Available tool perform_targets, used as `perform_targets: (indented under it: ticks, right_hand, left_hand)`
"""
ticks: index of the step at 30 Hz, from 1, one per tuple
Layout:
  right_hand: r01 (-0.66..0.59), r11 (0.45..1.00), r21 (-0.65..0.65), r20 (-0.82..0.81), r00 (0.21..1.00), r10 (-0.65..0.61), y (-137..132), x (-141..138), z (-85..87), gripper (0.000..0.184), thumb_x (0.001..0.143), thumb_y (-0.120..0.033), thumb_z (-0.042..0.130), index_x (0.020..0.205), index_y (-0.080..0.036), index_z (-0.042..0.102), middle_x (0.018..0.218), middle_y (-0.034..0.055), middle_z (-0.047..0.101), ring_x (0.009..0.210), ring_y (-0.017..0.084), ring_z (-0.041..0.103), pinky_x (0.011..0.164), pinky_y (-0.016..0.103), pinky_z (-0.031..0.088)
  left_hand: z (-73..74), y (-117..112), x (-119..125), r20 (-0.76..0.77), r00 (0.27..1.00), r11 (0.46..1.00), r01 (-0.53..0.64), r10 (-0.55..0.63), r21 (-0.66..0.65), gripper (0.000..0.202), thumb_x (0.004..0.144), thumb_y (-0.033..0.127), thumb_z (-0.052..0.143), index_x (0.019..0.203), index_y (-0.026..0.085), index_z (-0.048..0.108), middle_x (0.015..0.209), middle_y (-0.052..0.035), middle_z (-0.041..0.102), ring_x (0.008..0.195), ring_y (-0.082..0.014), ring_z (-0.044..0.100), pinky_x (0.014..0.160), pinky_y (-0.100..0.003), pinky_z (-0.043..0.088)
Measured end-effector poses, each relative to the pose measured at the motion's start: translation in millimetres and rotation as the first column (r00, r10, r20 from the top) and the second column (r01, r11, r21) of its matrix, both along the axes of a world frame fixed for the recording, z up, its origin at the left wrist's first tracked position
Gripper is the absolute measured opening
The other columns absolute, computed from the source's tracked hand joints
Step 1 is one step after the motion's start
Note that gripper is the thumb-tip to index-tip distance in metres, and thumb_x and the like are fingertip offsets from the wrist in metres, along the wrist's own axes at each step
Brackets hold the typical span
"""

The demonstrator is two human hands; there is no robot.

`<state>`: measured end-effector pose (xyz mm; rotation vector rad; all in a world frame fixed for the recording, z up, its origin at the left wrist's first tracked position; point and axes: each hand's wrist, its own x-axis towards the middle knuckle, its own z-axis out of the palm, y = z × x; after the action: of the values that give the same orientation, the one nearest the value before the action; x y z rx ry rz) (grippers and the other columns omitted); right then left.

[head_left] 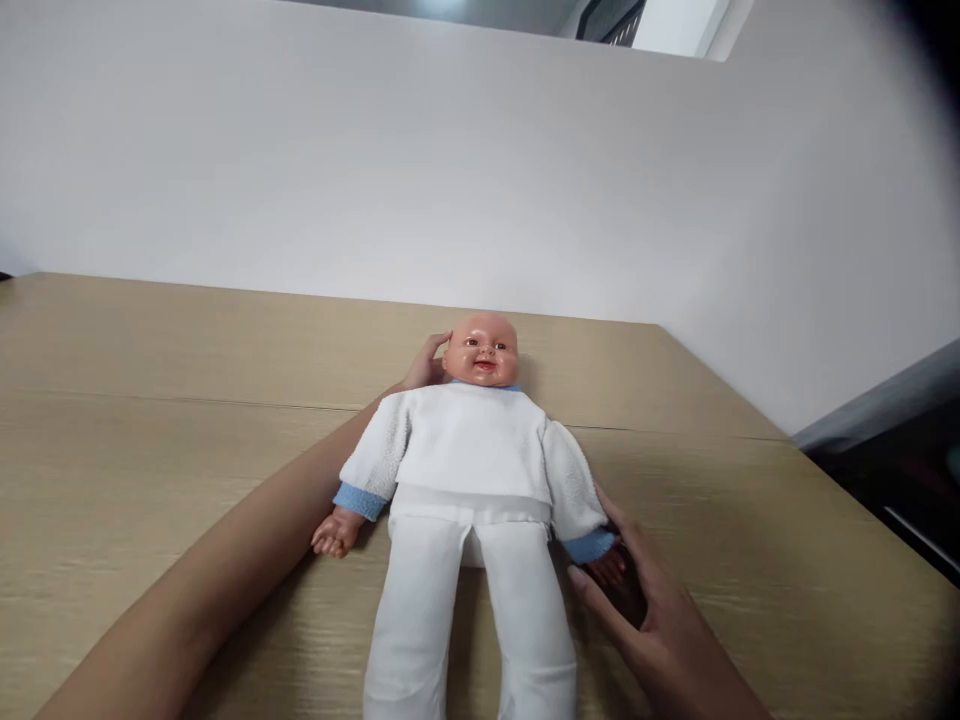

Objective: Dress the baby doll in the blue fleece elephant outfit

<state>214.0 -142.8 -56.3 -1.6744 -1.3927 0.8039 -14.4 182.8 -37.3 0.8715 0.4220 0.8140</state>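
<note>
From the head camera (the only view here): face up on the table, a doll in white, legs running off the lower edge, head not far from the table's far side. Beside the head and apparently touching it, the left hand, curved and partly hidden; impossible to tell how far open, or whether gripping. At the outer side of one sleeve, the right hand, open in a loose C, thumb well apart from the fingers and near the trousers; no firm hold visible.

Possible trouble, as a judgement: from a lift by the head alone, a sagging body or a twist at the neck; from a pinch on loose cloth only, slipping and a sideways tip. Likely too, with the left forearm passing behind the other sleeve: a snag, and a dragged doll, on pulling back.

Round about: a pale wall just past the table, limiting reach beyond the head; a flat seam across the tabletop, probably harmless; off to the right, a dark thing, too unclear to name. In the way of a full look: the head, before part of the left hand, and the blue cuff, over part of the doll's small hand.
</note>
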Motion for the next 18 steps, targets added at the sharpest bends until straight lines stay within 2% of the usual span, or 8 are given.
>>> perform_targets:
  ticks: [3,5,11,14,18]
  right_hand:
    - [-0.011,1.000,-0.014,0.002,1.000,0.011,-0.5,1.8,-1.2,0.078,0.098,-0.056,0.070,0.167,-0.034,0.040,0.169,0.0127,0.049,0.154,0.038,0.050,0.130,0.061,0.039]
    - [-0.005,1.000,-0.023,-0.006,1.000,0.005,-0.7,2.4,-1.6,0.078,0.098,-0.056,0.069,0.167,-0.035,0.039,0.170,0.0120,0.048,0.155,0.037,0.049,0.131,0.061,0.038]
    - [-0.013,0.999,-0.041,0.000,1.000,0.013,-1.2,2.0,0.1,0.076,0.099,-0.058,0.067,0.166,-0.035,0.038,0.169,0.0118,0.049,0.154,0.036,0.050,0.130,0.061,0.040]
    - [-0.023,0.999,-0.040,0.006,1.000,0.023,-1.2,1.5,0.5,0.073,0.101,-0.059,0.065,0.165,-0.037,0.038,0.168,0.0100,0.050,0.152,0.036,0.052,0.128,0.060,0.042]
    - [-0.023,0.999,-0.024,0.024,0.999,0.024,-0.2,0.5,0.9,0.071,0.101,-0.058,0.065,0.164,-0.038,0.038,0.166,0.0097,0.052,0.149,0.036,0.055,0.127,0.059,0.044]
  left_hand:
    - [2.6,6.9,-0.2,-0.166,0.986,0.998,-0.005,-0.006,-0.066,0.067,0.090,0.072,0.062,0.117,0.014,0.080,0.132,-0.0149,0.079,0.146,-0.0415,0.059,0.132,-0.053,0.038]
    - [2.6,10.4,1.1,-0.189,0.982,0.996,-0.021,0.005,-0.082,0.069,0.088,0.074,0.062,0.116,0.014,0.080,0.129,-0.0142,0.081,0.146,-0.0428,0.059,0.131,-0.054,0.040]
    - [0.9,10.0,5.1,-0.123,0.992,0.999,0.012,-0.016,-0.037,0.065,0.094,0.066,0.057,0.127,0.014,0.078,0.128,-0.0144,0.081,0.145,-0.0384,0.061,0.130,-0.049,0.043]
    - [5.0,3.7,7.8,-0.078,0.997,0.999,0.027,-0.024,0.033,0.060,0.097,0.062,0.056,0.123,0.012,0.079,0.127,-0.0148,0.081,0.145,-0.0394,0.061,0.132,-0.051,0.040]
    - [11.2,-8.5,9.3,-0.057,0.998,0.999,-0.013,0.016,0.047,0.050,0.097,0.056,0.062,0.112,0.012,0.080,0.120,-0.0152,0.083,0.144,-0.0399,0.062,0.134,-0.052,0.037]
